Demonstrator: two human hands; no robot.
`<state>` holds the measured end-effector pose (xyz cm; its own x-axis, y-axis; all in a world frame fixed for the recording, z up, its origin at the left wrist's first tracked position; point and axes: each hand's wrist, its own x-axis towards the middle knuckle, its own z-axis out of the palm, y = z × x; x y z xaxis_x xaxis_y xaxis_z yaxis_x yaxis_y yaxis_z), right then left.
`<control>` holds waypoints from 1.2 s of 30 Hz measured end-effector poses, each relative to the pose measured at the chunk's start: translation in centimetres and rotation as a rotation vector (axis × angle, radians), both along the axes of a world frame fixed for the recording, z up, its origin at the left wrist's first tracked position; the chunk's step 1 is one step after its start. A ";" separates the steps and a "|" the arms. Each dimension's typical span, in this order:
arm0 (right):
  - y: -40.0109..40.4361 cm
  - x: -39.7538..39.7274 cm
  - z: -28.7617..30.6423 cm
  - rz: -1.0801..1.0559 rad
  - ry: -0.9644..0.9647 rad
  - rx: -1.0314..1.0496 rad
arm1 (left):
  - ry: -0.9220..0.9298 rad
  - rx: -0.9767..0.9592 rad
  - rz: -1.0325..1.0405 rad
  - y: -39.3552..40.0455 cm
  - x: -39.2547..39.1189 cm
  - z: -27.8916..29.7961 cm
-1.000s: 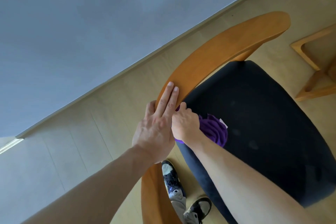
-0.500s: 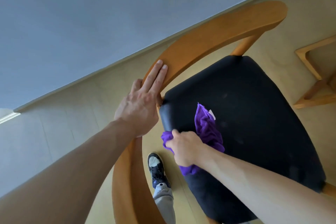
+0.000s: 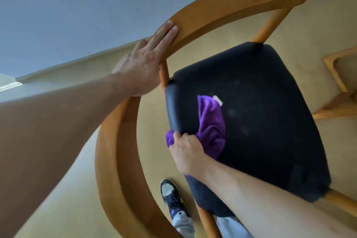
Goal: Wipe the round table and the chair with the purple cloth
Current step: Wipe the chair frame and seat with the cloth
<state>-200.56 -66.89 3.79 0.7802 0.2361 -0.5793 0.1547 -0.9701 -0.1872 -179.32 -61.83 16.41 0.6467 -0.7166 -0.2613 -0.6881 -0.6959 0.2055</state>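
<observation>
A wooden chair with a curved backrest (image 3: 228, 7) and a black padded seat (image 3: 260, 106) fills the view from above. My left hand (image 3: 143, 63) rests flat on the backrest's top, fingers straight. My right hand (image 3: 185, 152) grips the bunched purple cloth (image 3: 211, 127) at the seat's left edge; the cloth trails up across the cushion, a white tag showing at its far end. Pale smudges mark the seat to the right of the cloth. The round table is out of sight.
A pale wooden floor (image 3: 108, 170) lies below, meeting a grey-blue wall (image 3: 77, 6) at a skirting board. Another wooden furniture frame (image 3: 340, 87) stands at the right edge. My shoe (image 3: 172, 197) is on the floor between backrest and seat.
My right hand has dragged the cloth from the seat's back corner under the backrest along the left edge toward me. My left hand has stayed on the backrest. The camera has shifted.
</observation>
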 end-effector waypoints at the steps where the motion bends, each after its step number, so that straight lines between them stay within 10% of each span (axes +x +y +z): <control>1: 0.2 -2.0 0.3 0.036 0.057 -0.007 | 0.002 0.005 0.001 0.0 -0.1 0.0; 8: -3.0 -3.6 3.0 -0.285 0.377 0.335 | 0.084 0.062 0.237 0.7 -5.1 1.7; 12: -3.6 2.3 1.4 -0.558 0.048 0.318 | 0.061 0.101 0.261 5.3 -10.6 3.8; 20: 0.2 -9.1 -0.5 -0.048 -0.075 -0.023 | -0.070 -0.130 0.312 11.2 -23.2 4.3; 27: -3.5 -10.4 2.7 0.166 0.387 0.131 | -0.113 -0.176 0.392 10.7 -24.6 3.9; 36: -1.9 -10.4 0.6 0.218 -0.091 0.057 | -0.158 0.019 0.410 8.2 -31.9 3.5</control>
<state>-210.97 -68.76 4.34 0.7558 0.4346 -0.4898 0.3776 -0.9004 -0.2162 -211.23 -53.68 19.93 0.9096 -0.3884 -0.1473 -0.3761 -0.9206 0.1046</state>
